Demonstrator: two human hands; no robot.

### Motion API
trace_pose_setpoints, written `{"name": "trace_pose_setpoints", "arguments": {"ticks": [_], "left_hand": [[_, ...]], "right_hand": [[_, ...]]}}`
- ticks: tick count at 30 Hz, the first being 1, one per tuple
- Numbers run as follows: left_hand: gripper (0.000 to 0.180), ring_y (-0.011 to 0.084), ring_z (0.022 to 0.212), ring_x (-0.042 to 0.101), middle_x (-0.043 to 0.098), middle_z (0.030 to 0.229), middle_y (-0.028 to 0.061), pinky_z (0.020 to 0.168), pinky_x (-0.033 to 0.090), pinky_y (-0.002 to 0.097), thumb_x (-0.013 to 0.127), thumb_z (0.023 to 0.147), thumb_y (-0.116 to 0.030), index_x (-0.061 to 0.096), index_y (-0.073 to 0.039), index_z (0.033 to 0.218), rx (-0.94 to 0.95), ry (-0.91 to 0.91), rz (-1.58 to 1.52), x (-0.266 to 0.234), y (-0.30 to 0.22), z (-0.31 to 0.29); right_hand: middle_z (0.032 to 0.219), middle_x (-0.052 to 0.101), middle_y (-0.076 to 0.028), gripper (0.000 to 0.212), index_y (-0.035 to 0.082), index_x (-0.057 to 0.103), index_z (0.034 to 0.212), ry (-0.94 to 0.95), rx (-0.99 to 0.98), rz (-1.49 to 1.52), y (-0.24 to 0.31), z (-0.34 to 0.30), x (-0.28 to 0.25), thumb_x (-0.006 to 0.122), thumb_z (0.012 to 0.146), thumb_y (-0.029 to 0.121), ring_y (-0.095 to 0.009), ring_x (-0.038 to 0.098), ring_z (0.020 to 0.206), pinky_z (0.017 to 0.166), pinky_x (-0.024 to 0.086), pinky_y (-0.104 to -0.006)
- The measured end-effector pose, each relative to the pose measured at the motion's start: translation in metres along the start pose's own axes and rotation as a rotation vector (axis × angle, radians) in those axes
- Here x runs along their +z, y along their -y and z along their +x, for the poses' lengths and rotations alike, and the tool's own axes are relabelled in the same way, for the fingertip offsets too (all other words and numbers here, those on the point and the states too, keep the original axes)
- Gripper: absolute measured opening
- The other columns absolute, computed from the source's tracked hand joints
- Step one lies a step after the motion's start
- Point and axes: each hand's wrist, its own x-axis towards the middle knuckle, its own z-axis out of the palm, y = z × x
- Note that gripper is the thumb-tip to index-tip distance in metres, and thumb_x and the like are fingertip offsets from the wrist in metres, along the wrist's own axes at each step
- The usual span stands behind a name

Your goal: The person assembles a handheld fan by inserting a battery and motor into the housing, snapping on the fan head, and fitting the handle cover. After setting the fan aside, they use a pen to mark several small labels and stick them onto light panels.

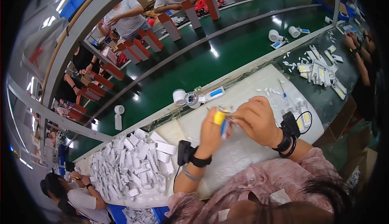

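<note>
Above the plastic-covered bench [239, 169], my left hand [210, 133] grips a small part with a yellow face [220, 118] and a blue piece [224, 127] below it. My right hand [256, 121] meets it from the other side, thumb and forefinger pinched at its upper end; what exactly they pinch is too small to tell. Just beyond my hands, at the bench's far edge, lies a white round-headed unit [192, 98] with its housing opened and a blue cell [216, 92] in its arm. To the right are a thin blue-handled tool [285, 96] and several yellow-faced white panels [303, 121].
A heap of white plastic housings [133, 163] covers the left of the bench. A green conveyor [227, 50] runs behind, carrying orange-and-white boxes [170, 26] and white units [274, 35]. More yellow-faced panels [320, 70] are piled at right. Several co-workers [79, 199] are around the line.
</note>
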Motion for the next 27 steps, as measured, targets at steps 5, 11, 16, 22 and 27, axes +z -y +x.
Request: {"name": "trace_pose_setpoints", "arguments": {"ticks": [5,11,16,22,27], "left_hand": [[0.034,0.0186,0.055,0.063,0.061,0.076,0.0091,0.046,0.055,0.0306,0.040,0.103,-0.037,0.052,-0.005,0.106,-0.196,-0.373,-0.214,-0.075,0.011,0.044],[0.032,0.0218,0.067,0.066,0.065,0.089,0.0121,0.057,0.058,0.0334,0.044,0.101,-0.032,0.053,-0.002,0.109,-0.065,-0.686,-0.167,-0.178,0.072,0.069],[0.032,0.0329,0.078,0.066,0.066,0.094,0.0152,0.074,0.055,0.0433,0.060,0.092,-0.026,0.054,0.000,0.110,0.455,-1.176,1.396,-0.187,0.115,0.058],[0.039,0.0374,0.102,0.059,0.061,0.110,0.0192,0.077,0.050,0.0458,0.070,0.075,-0.022,0.058,0.001,0.103,-0.465,-0.008,1.033,-0.042,0.076,0.023],[0.044,0.0384,0.086,0.061,0.062,0.094,0.0183,0.073,0.050,0.0456,0.074,0.071,-0.025,0.056,0.001,0.102,-0.069,-0.088,1.145,-0.012,0.085,0.012]], "right_hand": [[0.087,0.065,-0.004,0.020,0.009,0.066,0.095,0.003,0.061,0.000,-0.009,-0.005,-0.007,0.074,0.077,0.007,-0.023,0.061,0.085,0.091,0.043,-0.0427],[0.086,0.065,-0.002,0.015,0.010,0.064,0.092,0.133,0.047,-0.001,-0.015,-0.014,-0.002,0.072,0.079,0.007,-0.020,0.061,0.085,0.095,0.040,-0.0426],[0.085,0.065,-0.002,0.013,0.010,0.064,0.090,0.165,0.036,-0.012,-0.015,-0.013,0.004,0.071,0.080,0.007,-0.020,0.061,0.084,0.096,0.040,-0.0423],[0.088,0.065,-0.001,0.015,0.010,0.063,0.093,0.235,0.049,-0.036,-0.022,-0.016,0.007,0.071,0.080,0.009,-0.020,0.061,0.086,0.095,0.039,-0.0423],[0.093,0.065,-0.002,0.020,0.010,0.063,0.098,0.298,0.062,-0.058,-0.021,-0.017,0.008,0.069,0.080,0.007,-0.021,0.061,0.090,0.094,0.040,-0.0410]]}}
